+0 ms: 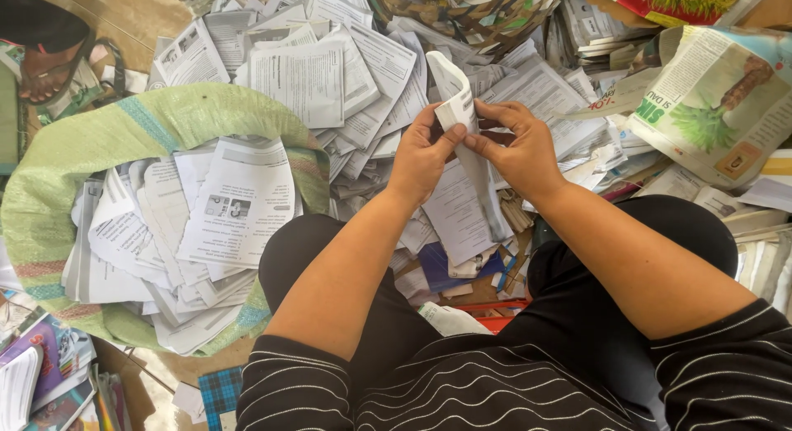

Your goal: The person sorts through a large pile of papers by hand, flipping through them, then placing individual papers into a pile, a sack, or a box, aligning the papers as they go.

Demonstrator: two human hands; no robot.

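My left hand (422,155) and my right hand (518,148) both grip a folded bundle of white printed paper (453,101), held upright in front of me; its lower sheets hang down between my wrists. Below the hands lies a deep heap of loose printed pages (363,76). At the left, a green woven sack (177,113) lies open, filled with stacked white sheets (231,204). My knees in black trousers frame the bottom of the view.
A colourful newspaper page (722,101) lies at the right, over more stacked paper. Another person's sandalled foot (45,68) rests at the top left. Coloured booklets (45,369) sit at the bottom left, a red object (495,315) between my knees.
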